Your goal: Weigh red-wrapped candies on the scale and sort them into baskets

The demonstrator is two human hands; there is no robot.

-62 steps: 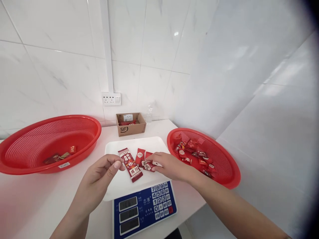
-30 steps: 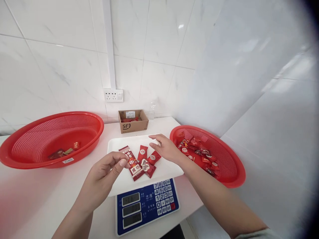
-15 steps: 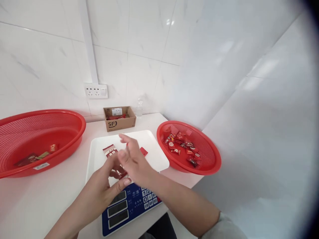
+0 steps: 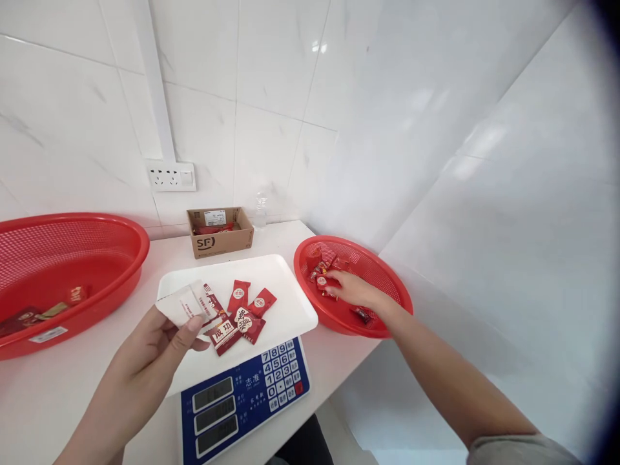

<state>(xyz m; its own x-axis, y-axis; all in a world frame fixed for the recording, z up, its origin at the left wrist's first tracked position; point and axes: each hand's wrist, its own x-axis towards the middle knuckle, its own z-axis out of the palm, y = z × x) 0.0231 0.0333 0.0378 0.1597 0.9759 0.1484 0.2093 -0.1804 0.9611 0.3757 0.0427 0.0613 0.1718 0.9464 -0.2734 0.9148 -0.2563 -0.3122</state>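
Observation:
My left hand [image 4: 150, 352] pinches a white packet with small red print [image 4: 183, 305] between thumb and fingers, above the left part of the scale's tray. On the white tray [image 4: 285, 316] lie several red wrapped candies [image 4: 248, 323], a dark red packet with white lettering [image 4: 224, 334] among them. Over in the right red basket [image 4: 404, 284], my right hand [image 4: 352, 289] reaches down with fingers curved at the wrapped candies [image 4: 321, 281]. Its fingertips are partly hidden, so whether a candy is held I cannot tell.
A blue scale panel [image 4: 256, 381] with keys and displays faces me. To the left stands a larger red basket [image 4: 138, 258] holding a few packets. Behind the tray are an open cardboard box [image 4: 223, 244] and a clear plastic bottle [image 4: 260, 210] by the tiled wall.
My hands, close together over the tray before, are now apart. The right has moved into the right basket; the left has drawn left, showing the white packet. The candies on the tray are uncovered.

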